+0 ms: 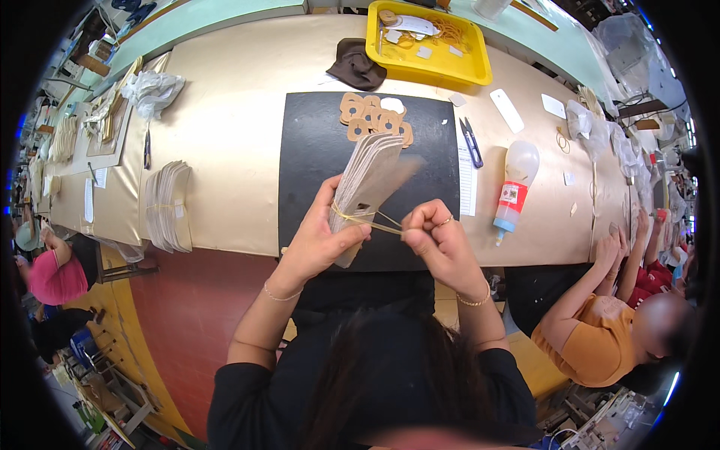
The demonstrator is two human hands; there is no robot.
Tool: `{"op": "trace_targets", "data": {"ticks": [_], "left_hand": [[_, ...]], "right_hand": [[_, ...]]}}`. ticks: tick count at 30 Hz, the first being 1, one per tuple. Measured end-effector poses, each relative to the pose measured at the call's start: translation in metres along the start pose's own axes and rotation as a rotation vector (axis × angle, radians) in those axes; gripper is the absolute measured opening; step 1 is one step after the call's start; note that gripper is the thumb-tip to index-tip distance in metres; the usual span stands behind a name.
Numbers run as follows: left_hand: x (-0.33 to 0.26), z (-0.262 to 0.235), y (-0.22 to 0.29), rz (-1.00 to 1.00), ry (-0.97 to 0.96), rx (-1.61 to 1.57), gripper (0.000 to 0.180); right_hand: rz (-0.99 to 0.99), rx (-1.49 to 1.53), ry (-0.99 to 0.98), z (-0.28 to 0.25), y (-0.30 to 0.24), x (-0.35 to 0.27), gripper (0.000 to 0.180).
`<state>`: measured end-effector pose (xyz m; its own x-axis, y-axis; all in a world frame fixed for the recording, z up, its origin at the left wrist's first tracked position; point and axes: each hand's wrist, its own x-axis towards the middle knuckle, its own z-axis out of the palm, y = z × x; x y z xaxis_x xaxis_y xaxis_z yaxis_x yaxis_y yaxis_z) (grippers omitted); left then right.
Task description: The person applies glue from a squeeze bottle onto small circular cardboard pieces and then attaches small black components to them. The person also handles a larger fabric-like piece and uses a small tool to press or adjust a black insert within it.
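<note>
My left hand (319,240) grips a thick stack of flat grey-brown cut pieces (369,180), held upright over a black mat (315,150). A yellow rubber band (375,219) wraps the lower part of the stack. My right hand (439,240) pinches that band and pulls it out to the right. On the far part of the mat lies a small pile of tan ring-shaped pieces (373,116).
A bound stack of pale pieces (169,206) lies left on the tan table. Blue scissors (471,142) and a glue bottle (514,187) lie right of the mat. A yellow tray (427,41) and dark cloth (356,66) sit behind. Another person (607,322) works at my right.
</note>
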<state>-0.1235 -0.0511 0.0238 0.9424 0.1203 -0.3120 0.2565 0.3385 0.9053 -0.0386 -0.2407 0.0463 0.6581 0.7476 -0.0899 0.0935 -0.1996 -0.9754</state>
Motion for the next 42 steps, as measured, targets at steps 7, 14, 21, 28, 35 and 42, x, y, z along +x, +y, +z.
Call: {"op": "trace_targets", "data": {"ticks": [7, 14, 21, 28, 35, 42], "left_hand": [[-0.010, -0.012, 0.011, 0.106, -0.594, 0.777, 0.066], [-0.016, -0.021, 0.014, -0.083, -0.327, -0.140, 0.071], [-0.012, -0.035, -0.007, -0.076, -0.520, 0.580, 0.066], [-0.016, -0.043, -0.006, -0.382, -0.275, -0.227, 0.054], [-0.008, -0.058, -0.005, -0.378, -0.253, 0.061, 0.048], [0.005, -0.073, 0.011, -0.316, -0.283, 0.126, 0.051]], "right_hand": [[-0.007, 0.518, -0.058, -0.042, 0.007, -0.016, 0.012], [-0.048, 0.884, 0.337, -0.046, 0.026, 0.005, 0.016], [-0.348, 0.579, 0.448, -0.056, -0.006, 0.030, 0.019], [0.127, -0.311, 0.316, -0.088, 0.005, 0.110, 0.024], [0.085, -0.653, 0.461, -0.141, 0.028, 0.206, 0.032], [0.171, -0.745, 0.520, -0.157, 0.056, 0.155, 0.033]]}}
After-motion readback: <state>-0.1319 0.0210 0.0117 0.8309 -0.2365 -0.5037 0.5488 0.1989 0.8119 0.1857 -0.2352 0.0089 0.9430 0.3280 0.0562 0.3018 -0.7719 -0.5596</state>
